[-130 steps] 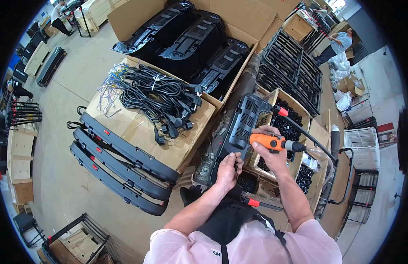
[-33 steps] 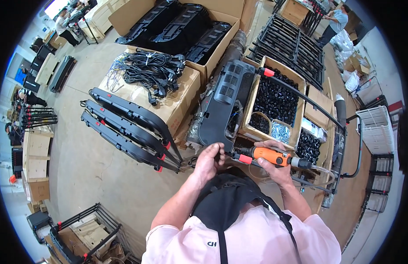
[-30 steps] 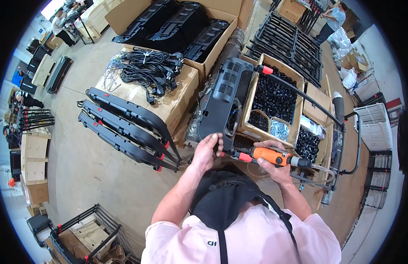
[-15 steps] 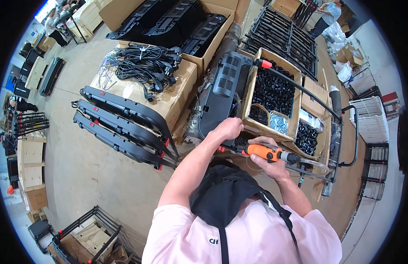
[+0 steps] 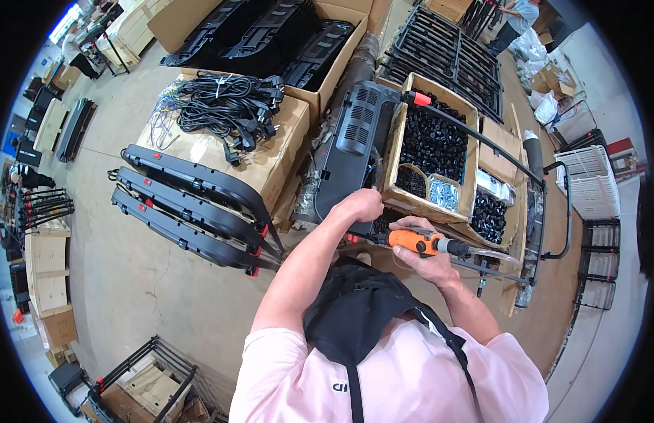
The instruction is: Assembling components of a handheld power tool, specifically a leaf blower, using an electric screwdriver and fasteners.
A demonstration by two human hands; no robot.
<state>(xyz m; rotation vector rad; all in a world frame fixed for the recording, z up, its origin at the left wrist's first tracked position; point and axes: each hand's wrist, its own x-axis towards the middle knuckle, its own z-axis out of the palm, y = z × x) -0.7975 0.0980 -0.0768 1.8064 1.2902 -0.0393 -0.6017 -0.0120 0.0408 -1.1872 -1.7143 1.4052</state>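
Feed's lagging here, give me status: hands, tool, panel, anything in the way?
Left hand gripping lower edge of the black vented panel. Right hand holding the orange power screwdriver, tip toward the panel's bottom. Cardboard parts box close alongside; nothing blocking.

Pale pink short-sleeved shirt, small dark chest mark; black apron, straps over shoulders; forearms bare.

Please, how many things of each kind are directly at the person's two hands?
Orange power screwdriver: 1, in the right hand
Dark grey vented plastic panel: 1, under the left hand
Open cardboard box of small black parts: 1
Total: 3
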